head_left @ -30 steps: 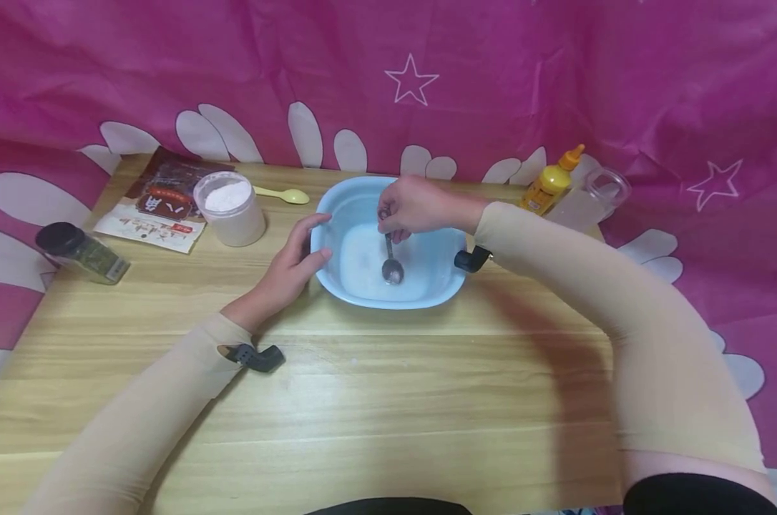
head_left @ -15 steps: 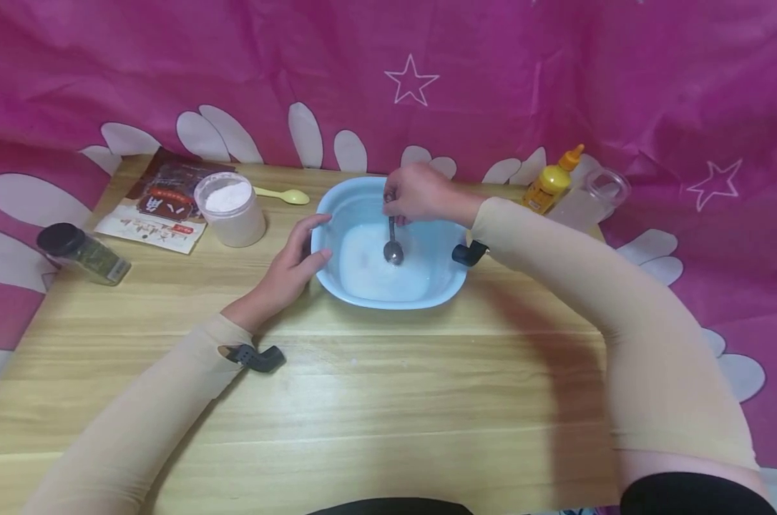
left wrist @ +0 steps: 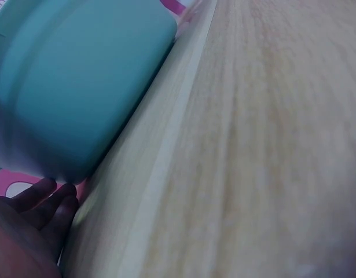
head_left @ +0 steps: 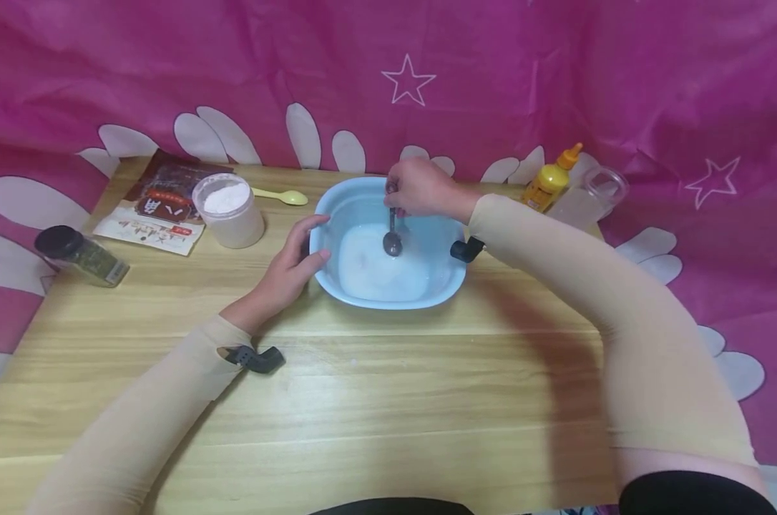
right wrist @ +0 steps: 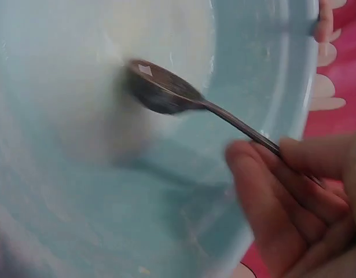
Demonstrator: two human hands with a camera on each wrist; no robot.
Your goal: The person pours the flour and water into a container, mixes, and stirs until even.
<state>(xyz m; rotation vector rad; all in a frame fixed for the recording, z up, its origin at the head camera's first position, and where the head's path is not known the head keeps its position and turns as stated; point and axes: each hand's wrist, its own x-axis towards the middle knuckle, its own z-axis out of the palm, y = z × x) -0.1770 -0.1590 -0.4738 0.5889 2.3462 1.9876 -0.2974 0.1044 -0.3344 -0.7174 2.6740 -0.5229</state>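
Note:
A light blue plastic basin (head_left: 327, 282) holds whitish, cloudy liquid. My right hand (head_left: 421, 187) is over the basin's far side and pinches a metal spoon (head_left: 391, 239) by its handle between thumb and fingers. In the right wrist view, the bowl of the spoon (right wrist: 166, 92) hangs over the whitish liquid, its shadow on the basin below. My left hand (head_left: 292, 259) holds the basin's left side, thumb and forefinger at the rim. The left wrist view has its other fingers (left wrist: 47, 208) low against the outer wall.
Left of the basin stand an open tub of white powder (head_left: 227, 207), a yellow spoon (head_left: 288, 197), a brown and white food pouch (head_left: 163, 204) and a black-capped jar of green flakes (head_left: 82, 255). Back right are a yellow squeeze bottle (head_left: 551, 179) and a clear plastic container (head_left: 584, 204).
My right hand has moved the spoon from the middle of the basin toward its far side. The left hand has stayed at the rim.

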